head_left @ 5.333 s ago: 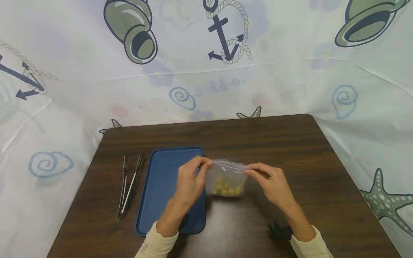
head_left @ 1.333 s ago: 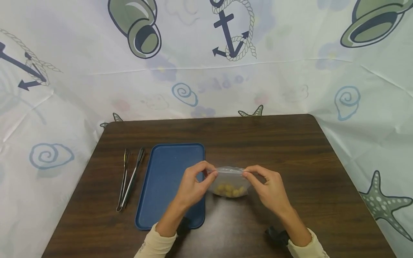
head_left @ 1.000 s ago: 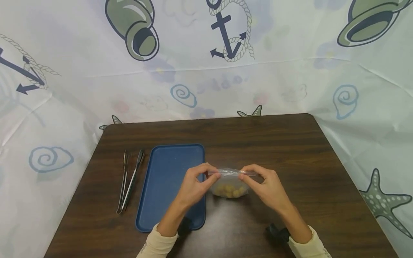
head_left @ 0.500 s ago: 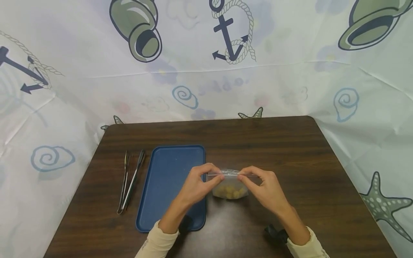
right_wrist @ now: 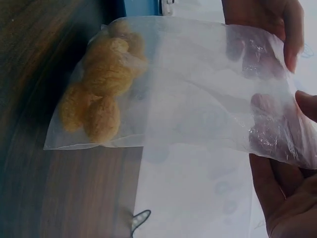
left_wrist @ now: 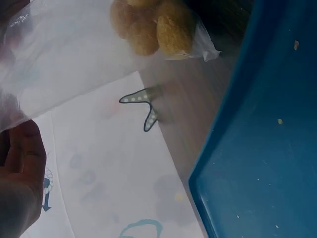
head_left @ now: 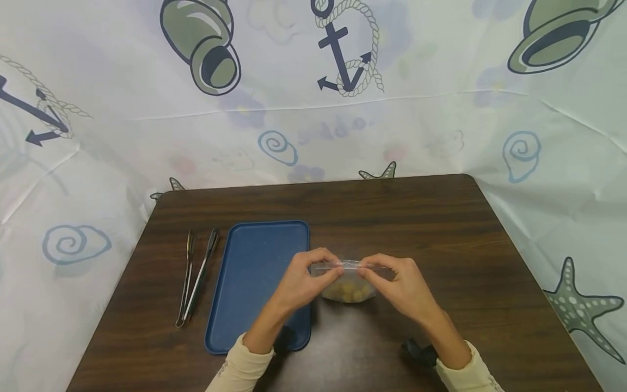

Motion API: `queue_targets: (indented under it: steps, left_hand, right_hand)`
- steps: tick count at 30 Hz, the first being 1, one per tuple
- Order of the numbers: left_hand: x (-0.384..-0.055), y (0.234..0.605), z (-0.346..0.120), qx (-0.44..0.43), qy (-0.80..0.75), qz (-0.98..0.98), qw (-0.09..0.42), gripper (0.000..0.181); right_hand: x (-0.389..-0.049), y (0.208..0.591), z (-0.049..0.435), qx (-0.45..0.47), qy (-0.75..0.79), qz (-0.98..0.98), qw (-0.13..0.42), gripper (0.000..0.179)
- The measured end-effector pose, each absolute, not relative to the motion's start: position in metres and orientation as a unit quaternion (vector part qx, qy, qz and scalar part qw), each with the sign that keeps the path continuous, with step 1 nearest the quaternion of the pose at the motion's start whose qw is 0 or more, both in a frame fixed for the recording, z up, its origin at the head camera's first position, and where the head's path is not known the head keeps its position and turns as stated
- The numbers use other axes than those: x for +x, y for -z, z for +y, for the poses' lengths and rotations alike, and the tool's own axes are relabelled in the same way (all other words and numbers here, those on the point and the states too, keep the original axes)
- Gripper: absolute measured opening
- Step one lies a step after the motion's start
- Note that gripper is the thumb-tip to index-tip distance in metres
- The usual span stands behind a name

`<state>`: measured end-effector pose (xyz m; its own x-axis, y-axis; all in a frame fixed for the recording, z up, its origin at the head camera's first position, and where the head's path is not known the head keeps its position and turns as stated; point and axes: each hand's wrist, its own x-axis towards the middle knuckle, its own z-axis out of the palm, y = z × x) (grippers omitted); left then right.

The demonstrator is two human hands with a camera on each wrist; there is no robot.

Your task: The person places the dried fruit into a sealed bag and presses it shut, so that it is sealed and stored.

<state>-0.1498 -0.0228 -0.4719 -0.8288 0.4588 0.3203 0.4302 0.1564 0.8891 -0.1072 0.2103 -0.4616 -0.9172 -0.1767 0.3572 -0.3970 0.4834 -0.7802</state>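
Note:
A clear zip-top plastic bag (head_left: pixel 349 294) holds several round, golden-brown food pieces (right_wrist: pixel 106 74) in its bottom. My left hand (head_left: pixel 303 280) pinches the bag's top edge between thumb and fingers, on the left side. On the other side, my right hand (head_left: pixel 404 286) pinches the same zip edge, its fingertips near those of the left. The bag hangs upright between both hands, low over the table, with its top strip drawn together. In the right wrist view the fingers show through the clear plastic.
A blue tray (head_left: pixel 257 272) with a few small crumbs lies left of the bag, partly under the left forearm. Metal tongs (head_left: pixel 196 280) lie spread to the tray's left. The dark wood table (head_left: pixel 401 209) meets a printed cloth backdrop (head_left: pixel 421 120) behind.
Both hands have slid inward along the bag's top edge, from its corners toward the middle. The bag sits slightly lower than several seconds ago. Tray and tongs have stayed in place.

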Motion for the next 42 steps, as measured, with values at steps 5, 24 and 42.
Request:
queue_targets:
  steps: [5,24,42]
  left_hand:
    - [-0.15,0.471,-0.02,0.298,-0.586,0.753,0.012,0.005]
    - [-0.15,0.468,-0.016,0.316,-0.565,0.762,-0.004,0.006]
    - [-0.143,0.46,-0.013,0.373,-0.455,0.801,-0.106,0.005]
  right_hand:
    - [-0.108,0.46,0.209,0.191,-0.482,-0.848,0.108,0.006]
    - [-0.11,0.459,0.204,0.205,-0.47,-0.85,0.118,0.006]
    - [-0.108,0.45,0.203,0.244,-0.422,-0.868,0.097,0.005]
